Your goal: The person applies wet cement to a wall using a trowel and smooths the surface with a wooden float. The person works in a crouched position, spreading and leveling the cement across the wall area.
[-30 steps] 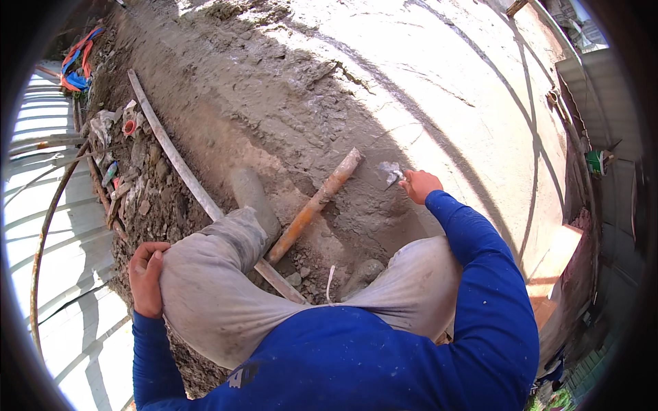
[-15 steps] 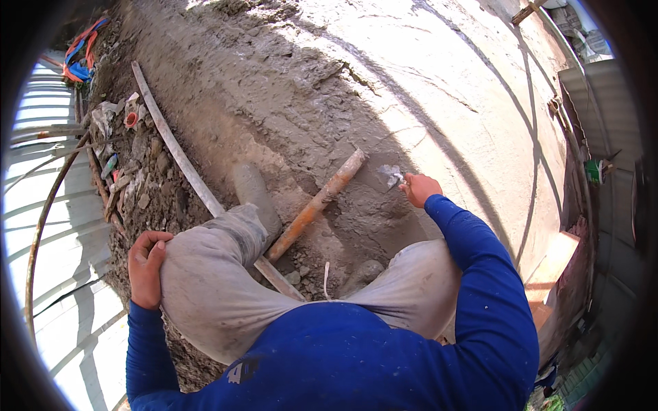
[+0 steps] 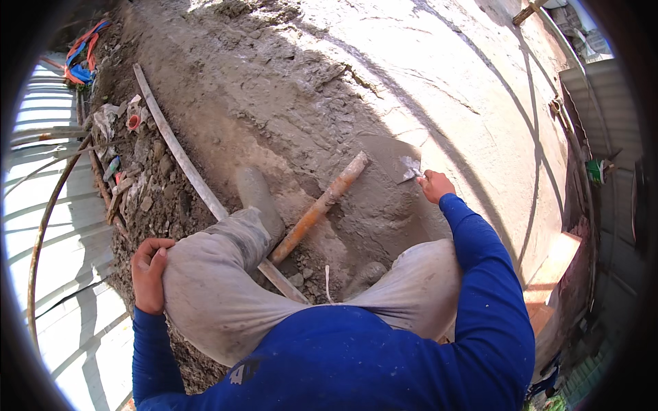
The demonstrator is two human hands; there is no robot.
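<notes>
in the head view, the right hand point(image 3: 437, 185) has its grip clamped on a trowel point(image 3: 410, 168), which lies against wet-looking concrete point(image 3: 301, 96) just right of the upper end of a rust-stained pipe point(image 3: 319, 208). the left hand point(image 3: 149, 272) rests at the left knee point(image 3: 195, 274), its grip loose, thumb and fingertips slightly apart.

There are one trowel point(image 3: 403, 163), one orange-stained pipe point(image 3: 320, 207), two blue sleeves point(image 3: 483, 257) and two pale trouser legs point(image 3: 205, 284).

small trowel point(image 3: 411, 166), blade silvery and grey-smeared, handle in the right hand point(image 3: 436, 186), over wet grey cement point(image 3: 384, 202), right of centre
</notes>
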